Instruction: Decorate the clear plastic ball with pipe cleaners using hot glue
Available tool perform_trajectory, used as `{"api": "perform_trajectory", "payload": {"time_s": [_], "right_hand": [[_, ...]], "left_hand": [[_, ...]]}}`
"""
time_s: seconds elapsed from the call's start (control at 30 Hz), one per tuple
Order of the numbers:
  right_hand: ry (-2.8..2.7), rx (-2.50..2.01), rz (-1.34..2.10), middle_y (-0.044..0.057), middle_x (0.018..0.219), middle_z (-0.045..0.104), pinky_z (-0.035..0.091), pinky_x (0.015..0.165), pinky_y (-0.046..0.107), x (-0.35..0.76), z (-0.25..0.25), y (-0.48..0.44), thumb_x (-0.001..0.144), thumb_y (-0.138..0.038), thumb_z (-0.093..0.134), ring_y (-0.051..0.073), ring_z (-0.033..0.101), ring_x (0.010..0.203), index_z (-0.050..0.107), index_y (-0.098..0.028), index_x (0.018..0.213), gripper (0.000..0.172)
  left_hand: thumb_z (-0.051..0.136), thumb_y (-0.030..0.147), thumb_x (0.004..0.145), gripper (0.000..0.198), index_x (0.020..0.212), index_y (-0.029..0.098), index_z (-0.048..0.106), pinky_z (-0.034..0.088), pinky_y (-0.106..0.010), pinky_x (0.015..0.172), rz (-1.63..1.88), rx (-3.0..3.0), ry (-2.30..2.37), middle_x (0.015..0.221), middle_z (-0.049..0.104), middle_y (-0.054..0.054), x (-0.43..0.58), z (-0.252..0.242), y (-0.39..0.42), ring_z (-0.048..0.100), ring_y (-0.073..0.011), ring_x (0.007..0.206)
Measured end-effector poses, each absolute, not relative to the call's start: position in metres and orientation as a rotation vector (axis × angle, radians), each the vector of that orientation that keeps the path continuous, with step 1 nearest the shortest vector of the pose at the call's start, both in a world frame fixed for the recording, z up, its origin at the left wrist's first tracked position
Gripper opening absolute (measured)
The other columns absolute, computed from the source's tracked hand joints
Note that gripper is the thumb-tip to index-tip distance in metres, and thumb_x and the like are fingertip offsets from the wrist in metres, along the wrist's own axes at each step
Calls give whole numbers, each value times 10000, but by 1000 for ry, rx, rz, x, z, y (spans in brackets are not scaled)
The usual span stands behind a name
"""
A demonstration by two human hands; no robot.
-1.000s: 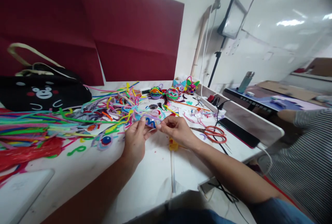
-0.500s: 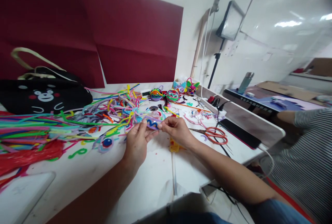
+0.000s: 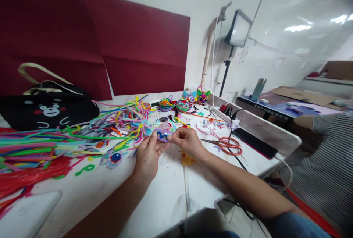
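Note:
Between both hands, above the white table, is a small purple pipe-cleaner piece [image 3: 163, 135] with a dark blue wavy strip across it. My left hand [image 3: 149, 153] pinches its left end between thumb and fingers. At its right end, the fingertips of my right hand [image 3: 189, 143] are closed on the piece. A yellow plastic object [image 3: 186, 159] lies under my right hand, partly hidden by it. Orange-handled scissors [image 3: 227, 146] rest to the right of that hand. On the left lies a purple loop piece with a blue ball [image 3: 116, 157].
Pipe cleaners [image 3: 30, 151] are heaped at the left, before a black bag [image 3: 49, 111]. Decorated balls [image 3: 183, 105] stand at the back. A phone [image 3: 255, 142] and a power strip [image 3: 233, 120] sit at the right. A person in a striped top [image 3: 328, 168] is beyond.
The camera view has tilted, so the scene sits slightly lower in the picture. Both hands keep hold of the purple piece, which has turned slightly.

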State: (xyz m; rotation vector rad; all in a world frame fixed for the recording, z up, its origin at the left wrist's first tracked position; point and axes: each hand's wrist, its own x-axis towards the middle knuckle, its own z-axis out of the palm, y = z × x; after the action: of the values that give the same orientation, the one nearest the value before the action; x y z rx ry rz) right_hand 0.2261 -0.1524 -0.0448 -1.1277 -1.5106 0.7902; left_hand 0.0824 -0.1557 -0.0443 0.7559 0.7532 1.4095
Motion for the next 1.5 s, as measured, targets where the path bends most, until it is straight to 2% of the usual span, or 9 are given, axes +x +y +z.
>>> {"api": "perform_trajectory", "payload": {"time_s": [0.13,0.33,0.5,0.67,0.83,1.0,1.2,1.37,1.5], "right_hand": [[-1494,-1134,783,-25,566,524,286,475,213,226,-46,-152,679,-550,742,81,389,511,577,-155,618,432],[-1484,-1145,796,-25,570,526,281,471,214,226,-46,-151,666,-519,757,82,386,510,579,-156,628,407],[-1464,-1163,786,-40,567,498,289,480,222,230,-47,-150,648,-496,777,85,390,508,548,-169,640,399],[-1445,-1191,753,-68,581,449,292,491,222,233,-48,-149,625,-482,798,95,388,530,534,-192,744,409],[-1440,-1156,721,-47,723,496,357,557,234,234,-48,-149,607,-471,809,114,442,622,541,-201,888,473],[-1424,-1154,734,3,873,562,408,638,266,235,-50,-148,604,-497,802,148,516,739,559,-196,932,507],[-1393,-1084,813,6,878,570,418,688,277,237,-54,-145,582,-480,825,169,522,816,577,-190,976,549],[-1371,-1050,847,31,944,593,433,719,290,238,-54,-149,605,-463,818,196,540,900,592,-185,1014,544],[-1344,-1071,894,56,1038,612,452,747,303,238,-50,-155,583,-463,839,217,554,965,596,-184,1077,617]], "left_hand": [[752,334,741,266,852,114,654,579,-307,703,1407,730,738,744,737,-62,83,-46,-155,712,-180,718],[629,213,862,109,820,113,645,583,-265,652,1410,666,741,717,729,-58,85,-43,-156,707,-152,664],[534,153,919,152,829,103,645,591,-251,633,1398,629,732,730,730,-68,85,-41,-157,705,-140,658],[515,129,928,166,837,112,652,602,-252,655,1401,584,712,768,738,-71,85,-40,-158,712,-138,691],[485,122,943,197,839,104,652,607,-245,654,1395,566,719,783,742,-86,86,-38,-159,717,-136,710],[474,93,942,198,865,103,656,611,-241,652,1386,560,730,812,747,-90,88,-38,-160,717,-130,710],[461,89,946,219,847,116,654,615,-237,664,1373,579,785,786,738,-78,88,-39,-159,714,-125,696],[431,92,956,233,973,125,661,613,-221,630,1350,616,855,827,742,-80,90,-35,-159,720,-130,701],[410,68,952,271,1050,140,653,607,-207,575,1344,613,891,768,731,-48,93,-33,-158,712,-123,638]]}}
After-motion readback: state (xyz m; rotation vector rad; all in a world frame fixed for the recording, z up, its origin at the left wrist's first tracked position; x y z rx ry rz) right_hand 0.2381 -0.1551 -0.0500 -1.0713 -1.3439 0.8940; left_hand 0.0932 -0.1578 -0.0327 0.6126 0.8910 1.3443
